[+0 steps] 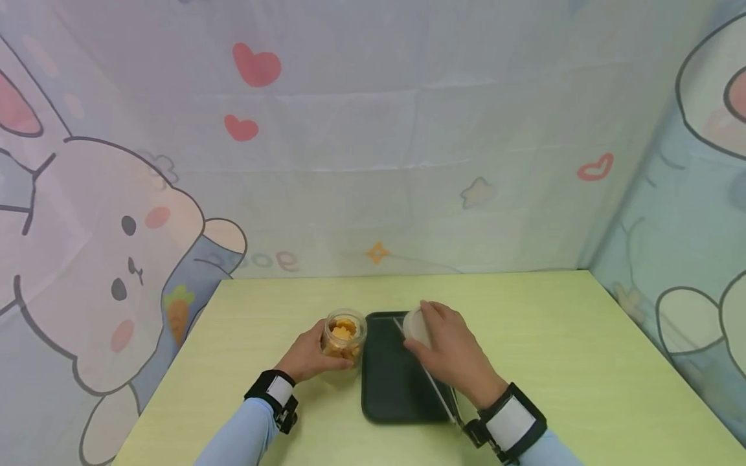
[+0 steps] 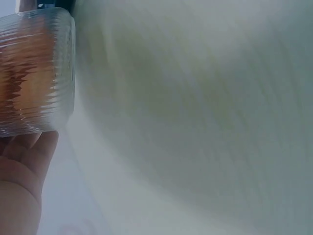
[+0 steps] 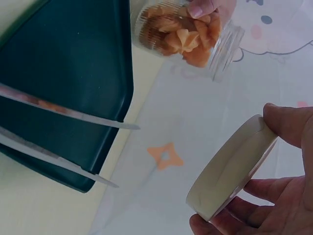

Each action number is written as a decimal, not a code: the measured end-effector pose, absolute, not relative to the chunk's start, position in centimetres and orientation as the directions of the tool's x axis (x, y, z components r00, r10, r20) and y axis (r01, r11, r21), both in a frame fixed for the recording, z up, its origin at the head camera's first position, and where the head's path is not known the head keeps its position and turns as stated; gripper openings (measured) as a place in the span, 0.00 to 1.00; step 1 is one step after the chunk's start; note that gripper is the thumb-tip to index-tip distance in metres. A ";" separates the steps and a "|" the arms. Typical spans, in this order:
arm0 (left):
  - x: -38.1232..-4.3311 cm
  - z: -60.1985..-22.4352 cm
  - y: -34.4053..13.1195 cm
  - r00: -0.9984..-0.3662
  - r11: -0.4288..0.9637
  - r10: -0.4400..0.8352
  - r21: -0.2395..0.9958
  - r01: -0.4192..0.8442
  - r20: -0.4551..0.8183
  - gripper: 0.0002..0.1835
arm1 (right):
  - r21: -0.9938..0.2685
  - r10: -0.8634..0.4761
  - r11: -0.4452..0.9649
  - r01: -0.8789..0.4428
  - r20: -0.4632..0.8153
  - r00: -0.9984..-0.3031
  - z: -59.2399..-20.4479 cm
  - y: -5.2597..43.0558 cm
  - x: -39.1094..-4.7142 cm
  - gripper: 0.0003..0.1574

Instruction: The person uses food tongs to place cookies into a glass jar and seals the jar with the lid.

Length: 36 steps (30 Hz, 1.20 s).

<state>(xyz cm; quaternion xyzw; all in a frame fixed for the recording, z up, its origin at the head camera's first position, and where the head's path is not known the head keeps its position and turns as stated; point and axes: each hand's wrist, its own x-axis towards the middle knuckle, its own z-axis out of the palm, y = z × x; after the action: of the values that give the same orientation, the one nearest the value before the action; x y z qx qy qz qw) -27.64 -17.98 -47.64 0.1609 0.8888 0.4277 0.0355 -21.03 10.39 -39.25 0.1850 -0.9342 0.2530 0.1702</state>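
Observation:
My left hand (image 1: pixel 315 355) grips a ribbed clear glass jar (image 1: pixel 329 349), fingers and thumb around its sides. The jar's mouth is uncovered, and orange-brown flower-shaped pieces (image 3: pixel 183 41), which look like cookies, lie inside. In the left wrist view the jar (image 2: pixel 63 73) fills the upper left corner. A round, pale lid (image 3: pixel 234 161) is tilted in my right hand (image 1: pixel 449 346), held by its rim between thumb and fingers, apart from the jar. Metal tongs (image 1: pixel 437 391) lie across a dark green tray (image 1: pixel 384 388), partly hidden beneath the right hand.
The tray stands just right of the jar on a pale yellow-green table (image 1: pixel 571 362). Both arms of the tongs (image 3: pixel 88 117) reach past the tray's edge in the right wrist view. A printed cloth (image 1: pixel 373 142) hangs behind the table and along its sides.

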 end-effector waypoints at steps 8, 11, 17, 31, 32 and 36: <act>-27.4 -46.0 -16.6 -0.927 0.604 0.339 0.717 0.347 0.163 0.47 | -0.422 -0.296 0.773 -0.473 0.419 -0.858 -39.1 9.7 -20.7 0.44; -27.0 -45.3 -16.0 -0.919 0.603 0.351 0.706 0.371 0.183 0.45 | -0.428 -0.303 0.760 -0.490 0.433 -0.849 -39.1 9.4 -20.6 0.44; -25.9 -44.2 -14.8 -0.902 0.642 0.379 0.643 0.418 0.208 0.40 | -0.447 -0.345 0.716 -0.536 0.441 -0.829 -39.3 8.4 -20.4 0.43; -24.8 -43.1 -12.5 -0.849 0.716 0.475 0.460 0.525 0.231 0.38 | -0.462 -0.386 0.683 -0.565 0.429 -0.817 -39.8 7.2 -20.4 0.45; -24.7 -43.1 -12.4 -0.847 0.716 0.477 0.455 0.530 0.235 0.37 | -0.458 -0.387 0.681 -0.572 0.438 -0.811 -39.8 7.1 -20.4 0.44; -24.7 -43.1 -12.3 -0.838 0.718 0.483 0.434 0.545 0.254 0.36 | -0.435 -0.391 0.677 -0.594 0.471 -0.791 -39.9 7.0 -20.3 0.44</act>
<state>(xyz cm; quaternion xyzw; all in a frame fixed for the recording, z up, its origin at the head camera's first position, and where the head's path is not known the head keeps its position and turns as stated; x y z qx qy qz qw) -24.69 -12.26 -43.07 0.2779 0.9247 0.2529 -0.0613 -20.34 6.99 -39.89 0.2737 -0.8993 0.2944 0.1722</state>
